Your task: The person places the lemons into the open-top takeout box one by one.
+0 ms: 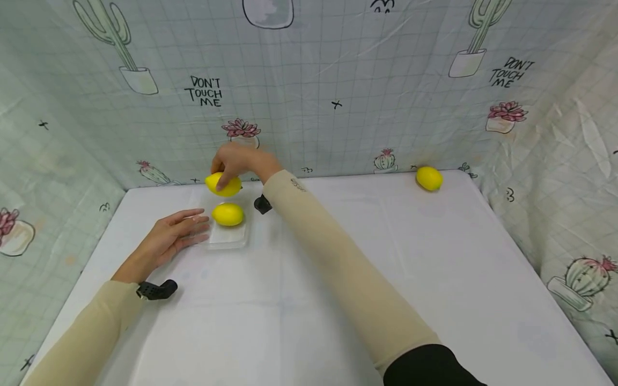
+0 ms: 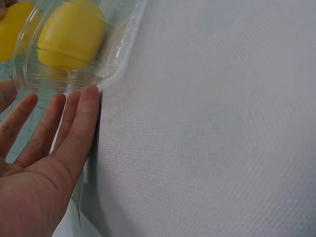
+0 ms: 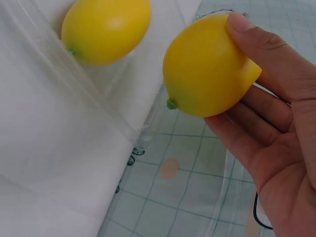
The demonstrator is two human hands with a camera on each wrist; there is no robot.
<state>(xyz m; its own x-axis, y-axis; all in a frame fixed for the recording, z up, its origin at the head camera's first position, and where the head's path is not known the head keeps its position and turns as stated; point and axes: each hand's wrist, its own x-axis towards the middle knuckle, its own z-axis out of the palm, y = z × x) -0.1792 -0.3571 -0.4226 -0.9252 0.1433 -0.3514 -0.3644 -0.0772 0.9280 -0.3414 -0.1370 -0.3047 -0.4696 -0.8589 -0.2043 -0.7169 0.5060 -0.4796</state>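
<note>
My right hand [image 1: 236,161] grips a yellow lemon [image 1: 223,185] between thumb and fingers, over the far end of a clear plastic container [image 1: 228,242]. In the right wrist view this held lemon [image 3: 210,66] shows a small green stem end. A second lemon [image 1: 228,214] lies inside the container. My left hand [image 1: 176,236] is at the container's left side, fingers straight, with fingertips right at its wall [image 2: 59,84] in the left wrist view.
Another lemon [image 1: 429,178] rests at the far right of the white table [image 1: 309,321], close to the back curtain [image 1: 309,86]. Patterned curtains with cactus drawings enclose the table's back and sides.
</note>
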